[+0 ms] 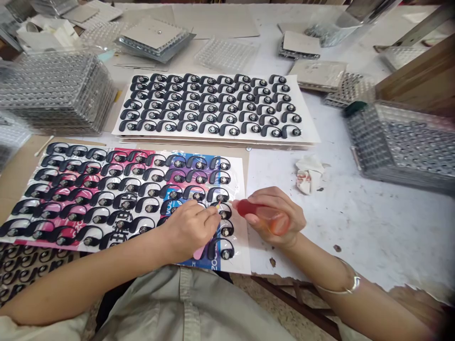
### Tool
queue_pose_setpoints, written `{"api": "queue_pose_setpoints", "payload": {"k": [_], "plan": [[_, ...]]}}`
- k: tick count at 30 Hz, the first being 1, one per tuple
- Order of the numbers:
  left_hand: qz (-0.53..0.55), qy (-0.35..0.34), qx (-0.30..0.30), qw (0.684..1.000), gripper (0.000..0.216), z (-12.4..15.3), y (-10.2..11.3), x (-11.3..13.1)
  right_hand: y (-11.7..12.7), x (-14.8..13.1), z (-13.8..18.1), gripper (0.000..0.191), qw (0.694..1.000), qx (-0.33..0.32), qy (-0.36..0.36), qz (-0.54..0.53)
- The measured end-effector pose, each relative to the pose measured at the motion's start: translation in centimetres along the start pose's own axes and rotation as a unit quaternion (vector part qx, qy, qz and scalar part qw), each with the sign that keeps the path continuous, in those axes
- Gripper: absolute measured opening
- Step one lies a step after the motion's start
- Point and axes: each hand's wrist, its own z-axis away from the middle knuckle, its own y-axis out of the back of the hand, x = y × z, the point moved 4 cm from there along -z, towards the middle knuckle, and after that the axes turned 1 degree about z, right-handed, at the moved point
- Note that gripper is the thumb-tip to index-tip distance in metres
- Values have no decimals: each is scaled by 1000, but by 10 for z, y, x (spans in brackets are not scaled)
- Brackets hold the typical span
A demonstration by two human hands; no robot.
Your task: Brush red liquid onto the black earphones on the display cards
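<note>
My left hand (pixel 190 226) rests on a glossy printed sheet (pixel 239 255) covered with rows of black ear-hook earphone parts (pixel 128 189). Its fingers pinch a thin stick with a pink end (pixel 200 252), tip at a part near the sheet's right edge. My right hand (pixel 275 215) lies just right of the sheet, fingers wrapped round a small red-orange squeeze bottle (pixel 265 217) whose nozzle points left toward the stick's tip.
A second white sheet (pixel 309 135) with rows of the same black parts lies farther back. Stacks of clear blister trays (pixel 53 90) stand at the left, another tray stack (pixel 401 142) at the right. Crumpled tissue (pixel 308 173) lies on the white tabletop (pixel 373 222).
</note>
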Motion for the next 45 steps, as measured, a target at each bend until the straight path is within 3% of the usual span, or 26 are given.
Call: {"api": "queue_pose_setpoints", "payload": {"k": [15, 22, 27, 31, 36, 45], "plan": [[1, -4, -5, 1000, 23, 0, 1, 0, 0, -3, -2, 21, 1000, -1, 8, -16], [78, 36, -34, 996, 20, 2, -1, -10, 0, 5, -3, 16, 997, 5, -63, -49], [200, 128, -94, 967, 19, -4, 2, -30, 0, 12, -5, 13, 990, 26, -117, -78], [275, 170, -96, 941, 19, -9, 6, -39, -1, 19, -2, 11, 983, 36, -150, -103], [316, 195, -78, 925, 18, -8, 6, -43, -3, 22, 2, 10, 978, 41, -167, -119], [363, 236, -99, 896, 14, -11, 3, -54, -5, 18, -3, 11, 981, 33, -151, -117]]}}
